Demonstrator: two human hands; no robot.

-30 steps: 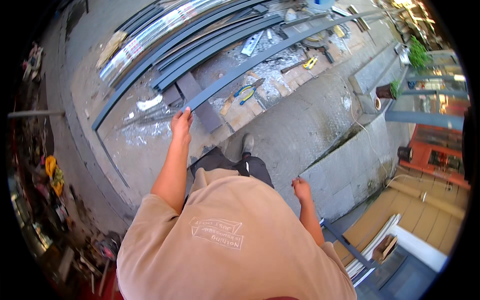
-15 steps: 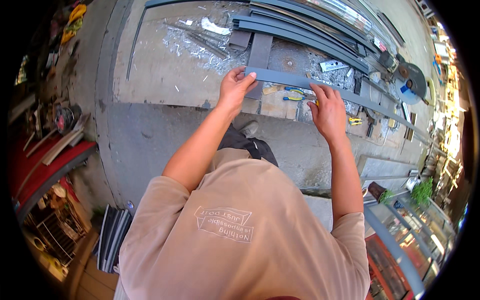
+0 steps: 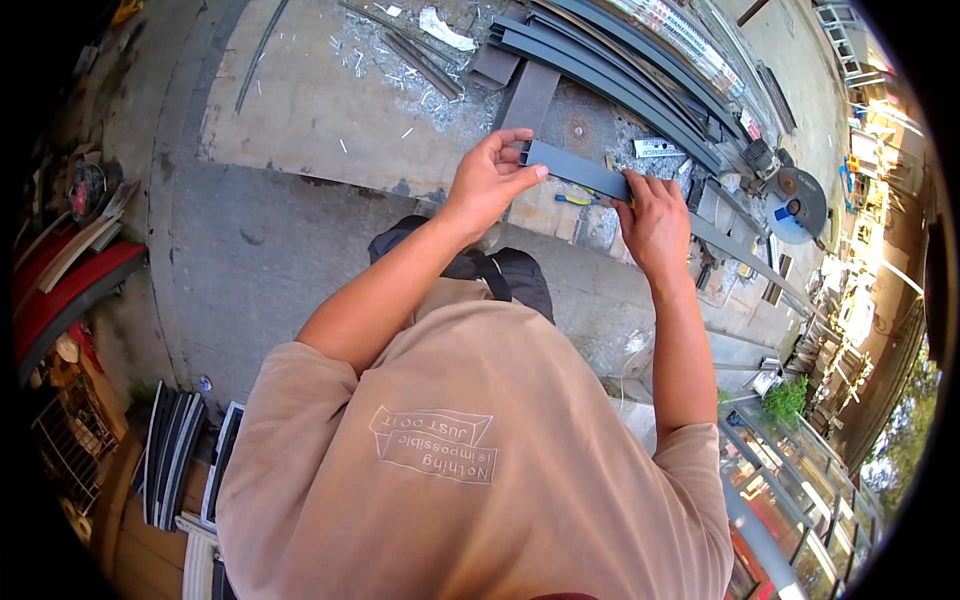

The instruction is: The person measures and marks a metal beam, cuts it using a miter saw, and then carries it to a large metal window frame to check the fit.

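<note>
A long grey metal profile (image 3: pixel 580 170) runs from the middle of the view off to the right, held up in front of me above the ground. My left hand (image 3: pixel 487 180) grips its near end, thumb and fingers wrapped round the open hollow tip. My right hand (image 3: pixel 655 222) clasps the same bar a little farther along. A small tool with a blue and yellow handle (image 3: pixel 578 200) lies on the ground just below the bar.
More grey profiles (image 3: pixel 610 70) lie stacked on the concrete ahead, with metal scraps (image 3: pixel 400 50) to their left. A round saw blade (image 3: pixel 795 205) sits at the right. Dark panels (image 3: pixel 170 455) lean at the lower left. Glass cabinets (image 3: pixel 800 470) stand at the lower right.
Both hands have taken the grey bar and lifted its end closer. A second ago the left hand reached toward the ground and the right hung at my side.
</note>
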